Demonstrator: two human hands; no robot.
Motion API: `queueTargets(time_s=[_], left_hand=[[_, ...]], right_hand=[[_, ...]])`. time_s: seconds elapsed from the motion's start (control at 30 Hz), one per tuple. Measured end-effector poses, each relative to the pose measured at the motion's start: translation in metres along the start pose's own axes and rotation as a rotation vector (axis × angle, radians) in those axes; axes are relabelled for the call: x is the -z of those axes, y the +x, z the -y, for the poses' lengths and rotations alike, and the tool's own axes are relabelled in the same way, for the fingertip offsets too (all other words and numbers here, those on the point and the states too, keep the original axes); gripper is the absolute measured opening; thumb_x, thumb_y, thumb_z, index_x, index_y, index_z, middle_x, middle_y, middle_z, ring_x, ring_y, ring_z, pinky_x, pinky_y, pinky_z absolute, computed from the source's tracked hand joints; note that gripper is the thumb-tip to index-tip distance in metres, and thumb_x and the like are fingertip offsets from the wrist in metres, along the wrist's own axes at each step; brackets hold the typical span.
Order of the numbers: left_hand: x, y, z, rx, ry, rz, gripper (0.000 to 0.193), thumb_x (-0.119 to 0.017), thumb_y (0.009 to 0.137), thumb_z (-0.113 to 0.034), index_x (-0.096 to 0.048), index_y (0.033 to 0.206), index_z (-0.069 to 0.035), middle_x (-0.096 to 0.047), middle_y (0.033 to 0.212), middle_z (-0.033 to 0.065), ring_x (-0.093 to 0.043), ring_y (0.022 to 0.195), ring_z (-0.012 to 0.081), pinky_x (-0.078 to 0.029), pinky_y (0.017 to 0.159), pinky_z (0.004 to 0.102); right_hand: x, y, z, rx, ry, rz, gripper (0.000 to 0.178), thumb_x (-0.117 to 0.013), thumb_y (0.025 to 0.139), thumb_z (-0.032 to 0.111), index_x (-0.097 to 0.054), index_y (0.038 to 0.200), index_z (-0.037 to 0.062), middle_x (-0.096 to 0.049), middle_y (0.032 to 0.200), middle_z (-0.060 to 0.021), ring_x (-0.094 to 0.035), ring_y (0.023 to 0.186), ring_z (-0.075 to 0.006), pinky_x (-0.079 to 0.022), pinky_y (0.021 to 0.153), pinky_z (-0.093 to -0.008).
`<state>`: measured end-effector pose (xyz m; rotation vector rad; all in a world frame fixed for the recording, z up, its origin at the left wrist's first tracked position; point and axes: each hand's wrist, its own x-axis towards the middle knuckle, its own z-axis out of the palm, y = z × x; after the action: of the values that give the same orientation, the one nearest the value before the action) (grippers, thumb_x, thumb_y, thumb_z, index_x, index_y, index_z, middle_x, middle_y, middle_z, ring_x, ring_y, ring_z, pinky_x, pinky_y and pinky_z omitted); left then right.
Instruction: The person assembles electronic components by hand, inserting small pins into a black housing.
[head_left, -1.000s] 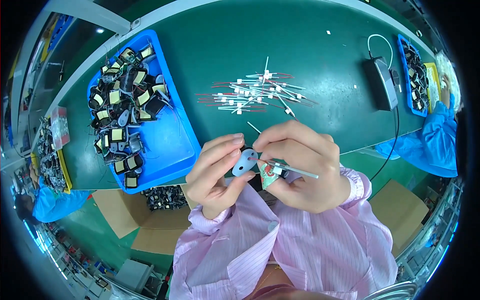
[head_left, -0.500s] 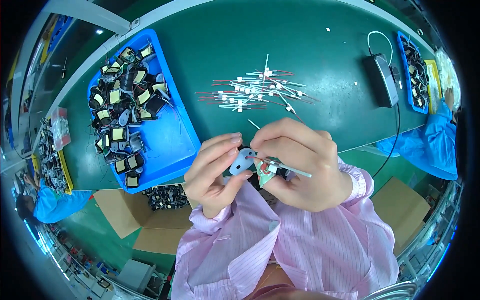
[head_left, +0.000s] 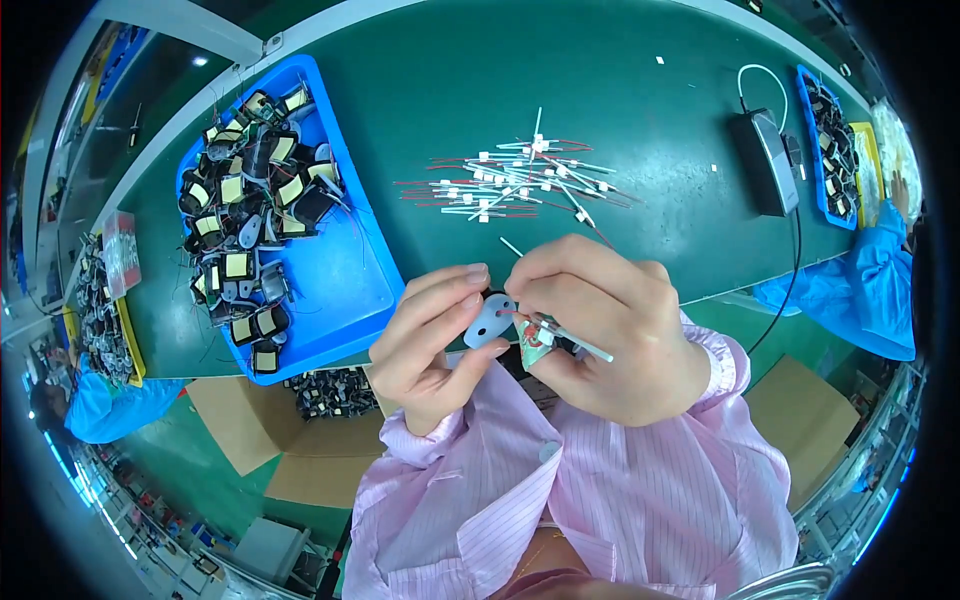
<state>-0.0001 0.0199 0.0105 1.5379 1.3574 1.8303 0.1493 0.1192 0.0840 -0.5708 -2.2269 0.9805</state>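
Observation:
My left hand (head_left: 425, 345) is closed on a pale grey oval plastic piece (head_left: 488, 325) with dark round holes, pinched between thumb and fingers. Close against its right side, my right hand (head_left: 615, 330) is closed on a wire lead (head_left: 585, 344) with a white connector and a pale sleeve. A short red wire end meets the oval piece near one of its upper holes; whether it passes through, I cannot tell. A green and white wrap (head_left: 534, 345) covers part of my right thumb. Beyond my hands lies a loose pile of similar leads (head_left: 515, 180).
At left, a blue tray (head_left: 345, 280) holds many black parts with cream pads. A black box-shaped device (head_left: 765, 160) with cables stands at right, near another blue tray (head_left: 812, 90). Open cardboard boxes (head_left: 330, 480) sit below the table. Blue-sleeved people (head_left: 865, 285) work at both sides.
Both hands stay together in nearly the same place. The lead in my right hand has dipped slightly down and left, and the oval piece has shifted a little.

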Motion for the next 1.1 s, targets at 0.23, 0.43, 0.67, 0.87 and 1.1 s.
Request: queueTargets(time_s=[0.23,0.43,0.67,0.87,1.1], left_hand=[[0.003,0.003,-0.001,-0.013,0.033,0.046,0.045,-0.082,0.062,-0.003,-0.066,0.102,0.008,-0.065,0.105,0.022,-0.064,0.098,0.0374,-0.054,0.081,0.0423],[0.003,0.004,-0.001,-0.022,0.048,0.058,0.044,-0.082,0.061,-0.003,-0.065,0.1,0.008,-0.065,0.105,0.0224,-0.064,0.097,0.0377,-0.054,0.081,0.0421],[0.002,0.003,0.001,-0.053,0.037,0.072,0.049,-0.082,0.062,-0.004,-0.063,0.105,0.009,-0.064,0.108,0.0245,-0.063,0.101,0.0384,-0.053,0.082,0.0423],[0.0,0.002,-0.005,0.173,-0.125,0.127,0.056,-0.081,0.066,-0.009,-0.059,0.114,0.011,-0.061,0.112,0.0241,-0.06,0.104,0.0372,-0.05,0.084,0.0425],[0.001,-0.004,-0.003,0.2,-0.112,0.013,0.056,-0.088,0.06,-0.01,-0.061,0.106,0.006,-0.061,0.101,0.0185,-0.062,0.09,0.0252,-0.052,0.073,0.0333]], right_hand=[[0.004,0.002,0.0,0.018,-0.075,0.082,0.025,-0.071,0.059,-0.003,-0.063,0.083,-0.0023,-0.062,0.089,-0.0115,-0.063,0.062,-0.0197,-0.05,0.049,-0.0277],[0.002,0.0,-0.003,0.096,-0.101,0.08,0.025,-0.071,0.059,-0.002,-0.062,0.082,-0.0036,-0.061,0.088,-0.0124,-0.062,0.062,-0.0207,-0.05,0.048,-0.0289],[-0.003,-0.002,-0.002,0.111,-0.136,0.1,0.026,-0.071,0.058,-0.004,-0.06,0.081,-0.0049,-0.059,0.089,-0.0147,-0.063,0.064,-0.0251,-0.051,0.05,-0.0312],[-0.004,-0.002,-0.012,0.094,0.01,0.079,0.027,-0.071,0.058,-0.003,-0.06,0.082,-0.0041,-0.059,0.089,-0.0139,-0.063,0.069,-0.0257,-0.052,0.055,-0.0325],[0.016,0.002,-0.004,-0.056,0.21,0.109,0.026,-0.068,0.069,0.003,-0.062,0.094,-0.0032,-0.055,0.083,-0.0123,-0.056,0.062,-0.0239,-0.047,0.052,-0.0334]])
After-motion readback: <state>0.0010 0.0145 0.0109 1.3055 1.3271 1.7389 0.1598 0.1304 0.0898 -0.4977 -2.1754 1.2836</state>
